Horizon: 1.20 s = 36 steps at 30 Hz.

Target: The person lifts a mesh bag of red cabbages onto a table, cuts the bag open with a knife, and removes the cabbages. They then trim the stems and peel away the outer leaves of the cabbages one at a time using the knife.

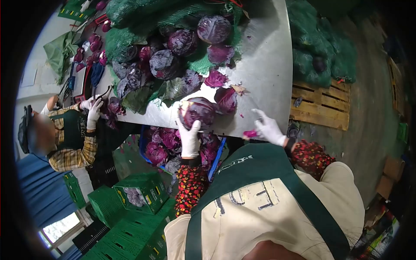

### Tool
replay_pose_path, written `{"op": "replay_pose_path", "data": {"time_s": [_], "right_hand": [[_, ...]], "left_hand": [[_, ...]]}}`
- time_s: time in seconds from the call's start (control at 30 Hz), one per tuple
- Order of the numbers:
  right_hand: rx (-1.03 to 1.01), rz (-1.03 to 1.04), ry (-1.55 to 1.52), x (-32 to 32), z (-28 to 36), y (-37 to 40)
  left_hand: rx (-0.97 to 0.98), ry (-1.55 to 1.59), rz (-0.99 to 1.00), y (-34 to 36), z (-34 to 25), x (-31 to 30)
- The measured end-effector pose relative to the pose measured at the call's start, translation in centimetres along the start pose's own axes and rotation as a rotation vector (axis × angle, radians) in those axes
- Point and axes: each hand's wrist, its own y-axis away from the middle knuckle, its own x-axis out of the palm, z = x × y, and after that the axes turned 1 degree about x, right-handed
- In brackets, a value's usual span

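Observation:
A large red cabbage [199, 113] rests near the front edge of the metal table. My left hand [189, 141], in a white glove, grips its near side with the thumb and fingers spread around it. To the right, my gloved right hand [269, 128] is over the table edge, fingers stretched out and apart. A small purple leaf scrap [250, 134] shows right beside its thumb side. Beyond the held cabbage lie a partly stripped cabbage [225, 100] and a loose purple leaf [216, 79].
More red cabbages [164, 64] are heaped on green netting [201, 65] on the metal table [266, 60]. Below its edge, a blue crate [218, 159] holds purple leaves. At left, a co-worker [71, 130] handles cabbage. Green crates [141, 193] stand lower left; a wooden pallet [320, 106] is at right.

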Motion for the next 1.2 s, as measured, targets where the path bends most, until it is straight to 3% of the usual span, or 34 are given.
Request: {"op": "replay_pose_path", "data": {"time_s": [0.07,0.13,0.2,0.27,0.3,0.33,0.4,0.47,0.53,0.6,0.67,0.73,0.77,0.83,0.87,0.93,0.97,1.13,1.2], "right_hand": [[0.066,0.25,-0.247,5.1,1.4,-0.8],[-0.056,0.535,-0.161,9.2,3.3,-1.8],[-0.15,0.372,-0.041,9.0,6.4,-2.8],[-0.542,-0.139,0.004,6.7,6.4,-6.3],[-0.431,-0.274,0.152,4.7,5.8,-8.5],[-0.595,-0.533,0.156,3.7,5.5,-10.1],[-0.618,-0.614,0.228,3.6,3.0,-14.0],[-0.54,-0.445,0.248,5.8,4.2,-14.8],[-0.365,-0.115,0.061,10.6,5.8,-13.7],[-0.502,0.095,0.16,15.8,5.0,-11.7],[-0.486,0.414,0.155,17.3,6.5,-10.2],[-0.635,0.108,0.072,17.7,6.5,-10.5],[-0.206,0.268,-0.337,16.7,6.3,-11.2],[-0.252,0.424,-0.351,10.7,9.3,-9.1],[-0.173,0.462,-0.469,8.6,10.5,-8.0],[-0.158,0.454,-0.594,6.0,10.4,-6.9],[-0.191,0.322,-0.522,5.2,9.3,-7.3],[-0.15,0.098,-0.149,2.4,5.3,-5.7],[-0.124,0.034,0.125,1.4,4.1,-4.5]], "left_hand": [[0.055,-0.031,-0.01,-0.9,-1.5,-0.4],[0.061,0.015,-0.016,-1.3,-3.7,0.6],[0.142,-0.08,-0.016,-1.9,-5.1,0.1],[0.184,-0.016,0.027,-2.0,-6.1,-0.3],[0.183,-0.011,0.026,-1.9,-6.2,-0.7],[0.19,-0.01,0.028,-1.9,-6.3,-0.9],[0.185,-0.052,0.048,-1.9,-6.4,-1.4],[0.162,-0.02,0.033,-1.7,-5.9,-1.9],[0.1,0.143,0.011,-1.4,-5.3,-2.1],[0.09,0.16,0.043,-1.3,-5.5,-2.0],[0.164,0.041,0.044,-1.4,-6.4,-0.8],[0.193,0.0,0.015,-1.5,-6.3,-0.4],[0.192,-0.056,0.023,-1.4,-6.1,-0.3],[0.237,-0.212,0.038,-1.2,-5.7,1.1],[0.207,-0.28,0.079,-1.4,-4.4,0.8],[0.157,-0.309,0.122,-0.9,-4.1,3.2],[0.144,-0.352,0.184,-1.4,-2.8,3.0],[-0.121,-0.337,0.345,-1.2,2.8,3.4],[0.044,-0.474,0.406,-1.3,5.0,3.2]]}}
